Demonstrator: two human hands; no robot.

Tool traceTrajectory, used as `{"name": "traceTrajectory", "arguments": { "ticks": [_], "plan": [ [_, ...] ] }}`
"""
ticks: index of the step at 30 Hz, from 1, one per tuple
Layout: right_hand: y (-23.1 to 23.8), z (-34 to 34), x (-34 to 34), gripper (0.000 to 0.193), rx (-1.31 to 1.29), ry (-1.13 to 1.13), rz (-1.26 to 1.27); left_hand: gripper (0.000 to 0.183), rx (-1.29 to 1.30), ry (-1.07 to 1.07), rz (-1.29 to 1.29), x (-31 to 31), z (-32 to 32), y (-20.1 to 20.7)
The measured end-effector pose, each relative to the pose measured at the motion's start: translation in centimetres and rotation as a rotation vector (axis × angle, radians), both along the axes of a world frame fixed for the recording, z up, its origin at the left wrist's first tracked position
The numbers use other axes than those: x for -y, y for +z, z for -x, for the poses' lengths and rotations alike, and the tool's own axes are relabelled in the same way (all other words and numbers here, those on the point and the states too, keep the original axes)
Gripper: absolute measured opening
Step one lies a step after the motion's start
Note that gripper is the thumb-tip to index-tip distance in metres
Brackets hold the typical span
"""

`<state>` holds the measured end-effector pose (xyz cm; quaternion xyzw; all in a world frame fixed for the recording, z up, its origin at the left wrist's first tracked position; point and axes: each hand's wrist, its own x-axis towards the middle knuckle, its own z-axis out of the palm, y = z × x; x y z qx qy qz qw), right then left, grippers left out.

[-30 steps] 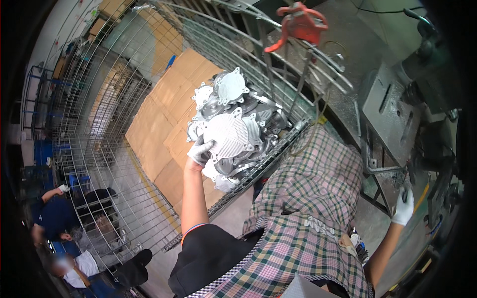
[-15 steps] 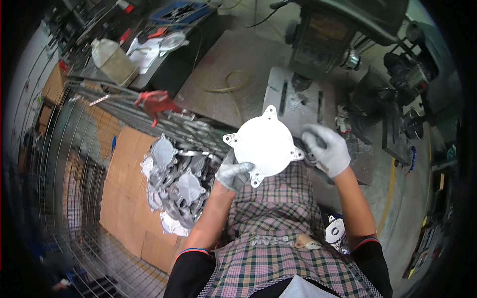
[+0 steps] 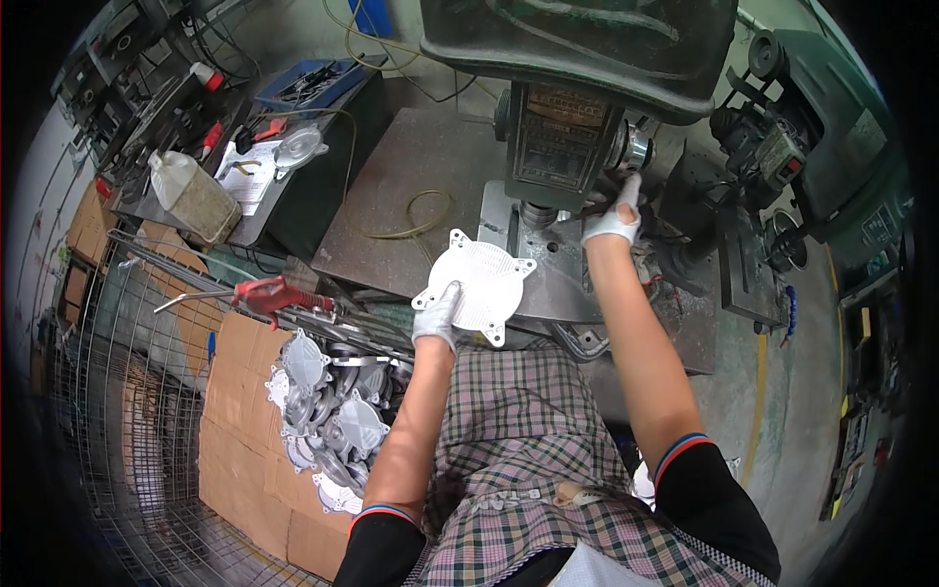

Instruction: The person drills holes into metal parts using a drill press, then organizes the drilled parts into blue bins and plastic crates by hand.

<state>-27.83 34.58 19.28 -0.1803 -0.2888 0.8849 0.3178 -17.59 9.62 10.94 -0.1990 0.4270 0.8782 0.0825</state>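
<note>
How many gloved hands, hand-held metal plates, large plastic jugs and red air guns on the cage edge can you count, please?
Gloved hands: 2 (left hand, right hand)
Hand-held metal plate: 1
Large plastic jug: 1
Red air gun: 1
Total: 5

Grey metal worktop (image 3: 391, 147) in the middle has a loopy yellowish hose (image 3: 452, 207) lying on it. The dark worktop (image 3: 344, 115) to its left is way busier: blue tray (image 3: 337, 88) at the far end, cloudy plastic jug (image 3: 196, 199) nearer, plus white paper (image 3: 252, 194) and a round metal part (image 3: 297, 149). Near left, cardboard (image 3: 240, 411) lines a wire basket (image 3: 98, 430), silvery metal discs (image 3: 363, 426) heaped on top.
</note>
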Motion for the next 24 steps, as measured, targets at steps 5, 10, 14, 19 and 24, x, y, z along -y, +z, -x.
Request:
{"name": "traceTrajectory", "arguments": {
  "ticks": [5,10,14,19,24],
  "plan": [
    [-0.5,-0.9,1.8,0.04,-0.029,0.154,0.221,0.033,-0.096,0.117,0.013,-0.8,1.5,0.2],
    [-0.9,-2.1,-1.4,0.033,-0.086,0.186,-0.032,0.034,-0.21,0.141,0.002,-1.6,4.4,-0.4],
    [7.7,-2.9,-3.3,0.032,0.087,-0.186,-0.248,0.037,-0.133,0.117,0.078,-1.8,6.1,-0.1],
    [19.9,-1.9,-3.8,0.033,-0.249,-0.245,-0.54,0.038,-0.091,0.057,0.062,-1.7,7.1,-0.4],
    [24.4,-0.5,-7.2,0.031,-0.39,-0.021,-1.035,0.037,-0.063,0.097,0.028,-2.2,7.1,0.5]
  ]
}}
